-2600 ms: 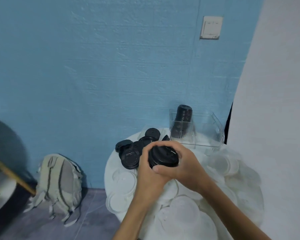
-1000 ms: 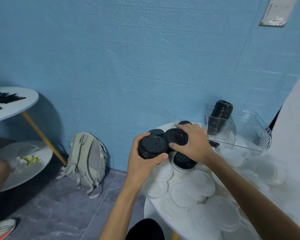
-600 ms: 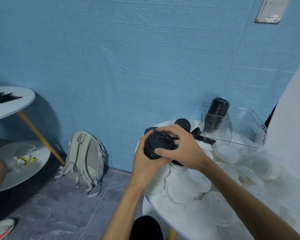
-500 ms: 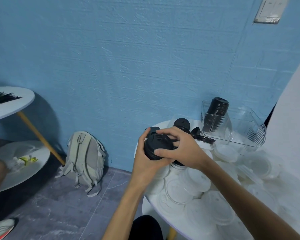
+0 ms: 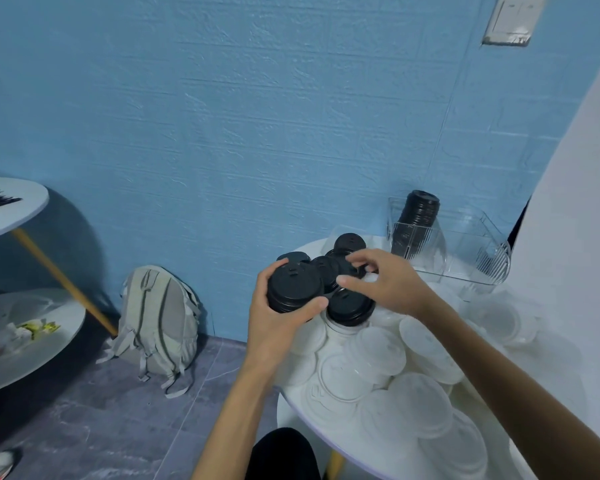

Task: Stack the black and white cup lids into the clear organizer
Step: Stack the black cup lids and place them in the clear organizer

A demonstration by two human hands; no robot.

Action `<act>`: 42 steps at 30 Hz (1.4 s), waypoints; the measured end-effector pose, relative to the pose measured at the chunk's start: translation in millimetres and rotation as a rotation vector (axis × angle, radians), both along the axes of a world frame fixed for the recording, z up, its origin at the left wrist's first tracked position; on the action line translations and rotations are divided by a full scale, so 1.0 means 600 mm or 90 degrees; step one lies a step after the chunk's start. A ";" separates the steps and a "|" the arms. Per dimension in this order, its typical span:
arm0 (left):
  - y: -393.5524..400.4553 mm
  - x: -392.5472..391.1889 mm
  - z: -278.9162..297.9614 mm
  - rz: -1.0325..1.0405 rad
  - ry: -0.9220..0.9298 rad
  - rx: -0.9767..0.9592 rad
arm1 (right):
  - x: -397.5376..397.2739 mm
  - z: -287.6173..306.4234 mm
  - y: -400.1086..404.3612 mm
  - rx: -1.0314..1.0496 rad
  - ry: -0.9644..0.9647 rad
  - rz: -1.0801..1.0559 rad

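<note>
Short stack of round black plastic cup lids (image 5: 293,289), gripped in left hand (image 5: 278,318) for gathering; right hand (image 5: 383,287), fingers spread and empty, reaching for loose lids; clear plastic organizer (image 5: 465,251) at two o'clock.

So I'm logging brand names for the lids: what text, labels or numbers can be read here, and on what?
None can be read.
Black lids: raised marks only, no letters legible.
White lids: faint embossing, too blurred to read.
Wall plate: small marks, too blurred to read.
</note>
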State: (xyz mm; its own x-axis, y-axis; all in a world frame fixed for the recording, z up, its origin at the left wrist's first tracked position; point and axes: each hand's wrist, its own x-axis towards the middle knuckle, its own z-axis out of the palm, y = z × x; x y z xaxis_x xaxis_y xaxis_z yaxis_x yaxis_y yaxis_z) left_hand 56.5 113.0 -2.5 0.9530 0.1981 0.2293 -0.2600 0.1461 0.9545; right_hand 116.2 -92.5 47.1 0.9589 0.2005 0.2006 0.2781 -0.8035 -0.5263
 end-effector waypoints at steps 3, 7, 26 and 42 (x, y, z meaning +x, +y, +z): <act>0.003 0.001 0.002 -0.002 0.002 -0.003 | 0.002 -0.018 0.002 -0.171 0.000 -0.007; 0.003 -0.001 0.001 -0.005 0.002 0.002 | 0.004 -0.035 0.009 -0.301 0.019 -0.027; -0.005 -0.003 -0.001 -0.024 -0.002 0.020 | -0.005 -0.008 -0.018 -0.134 -0.024 -0.067; -0.046 -0.013 0.020 -0.109 0.008 0.029 | -0.071 0.023 0.040 0.248 0.047 0.125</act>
State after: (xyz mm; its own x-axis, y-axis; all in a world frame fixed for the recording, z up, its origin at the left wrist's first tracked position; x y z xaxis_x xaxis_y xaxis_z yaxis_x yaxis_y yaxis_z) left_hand 48.4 85.3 9.3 0.9749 0.0224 0.2214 -0.2223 0.1435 0.9644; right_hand 73.7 -68.4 60.8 0.9247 0.3032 0.2302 0.3564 -0.4771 -0.8034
